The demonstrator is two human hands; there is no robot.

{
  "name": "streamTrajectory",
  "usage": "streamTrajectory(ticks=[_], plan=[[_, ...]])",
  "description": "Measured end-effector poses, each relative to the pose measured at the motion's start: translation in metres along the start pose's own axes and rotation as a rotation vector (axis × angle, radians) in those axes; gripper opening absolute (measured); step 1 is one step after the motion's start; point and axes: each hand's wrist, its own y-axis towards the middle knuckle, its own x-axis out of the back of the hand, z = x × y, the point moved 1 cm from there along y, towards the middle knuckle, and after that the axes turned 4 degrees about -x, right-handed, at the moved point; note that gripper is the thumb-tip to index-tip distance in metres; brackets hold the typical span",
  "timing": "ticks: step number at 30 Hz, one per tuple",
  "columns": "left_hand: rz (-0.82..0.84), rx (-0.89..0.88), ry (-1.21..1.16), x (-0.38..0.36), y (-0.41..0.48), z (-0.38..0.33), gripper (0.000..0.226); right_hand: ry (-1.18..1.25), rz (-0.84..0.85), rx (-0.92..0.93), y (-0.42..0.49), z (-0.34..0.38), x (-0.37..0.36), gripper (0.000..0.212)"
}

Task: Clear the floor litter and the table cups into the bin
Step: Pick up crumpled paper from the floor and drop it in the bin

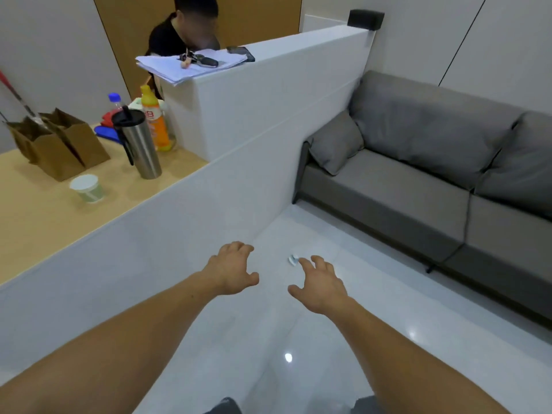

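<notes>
A small white scrap of litter [293,259] lies on the glossy white floor near the foot of the white partition. My right hand [319,285] reaches out above the floor, fingers spread and loosely bent, with the fingertips just short of the scrap and holding nothing. My left hand [231,268] hangs to the left of it, fingers loosely curled, also empty. A white and green paper cup [87,188] stands on the wooden table beyond the partition. No bin is in view.
The white partition [239,162] runs diagonally on the left. A grey sofa [418,180] lines the right. On the table [38,222] stand a steel tumbler [140,144], an orange bottle [153,121] and a brown paper bag [56,144]. A person [182,28] sits behind the partition.
</notes>
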Motion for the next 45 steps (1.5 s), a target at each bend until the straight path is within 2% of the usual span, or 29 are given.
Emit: streamTrajectory(ticks=[10,15,18,23,28,32,36,45], plan=[[0.042,0.114,-0.116,0.013,0.208,0.039,0.076,-0.142,0.085,0.056,0.216,-0.002,0.037,0.080],[0.061,0.137,-0.169,0.025,0.278,0.045,0.075,-0.172,0.114,0.116,0.302,0.007,0.056,0.080],[0.051,0.196,-0.189,0.027,0.313,0.057,0.075,-0.209,0.187,0.177,0.348,0.012,0.053,0.081],[0.065,0.403,-0.275,-0.005,0.358,0.080,0.074,-0.247,0.379,0.307,0.429,0.005,0.020,0.082],[0.127,0.661,-0.350,-0.074,0.403,0.099,0.074,-0.380,0.555,0.467,0.522,-0.028,-0.045,0.080],[0.184,0.800,-0.420,-0.145,0.457,0.104,0.073,-0.472,0.648,0.515,0.602,-0.067,-0.104,0.081],[0.229,0.807,-0.479,-0.244,0.525,0.111,0.072,-0.549,0.656,0.559,0.684,-0.103,-0.184,0.081],[0.165,0.803,-0.575,-0.486,0.665,0.152,0.070,-0.630,0.607,0.598,0.822,-0.215,-0.401,0.090]])
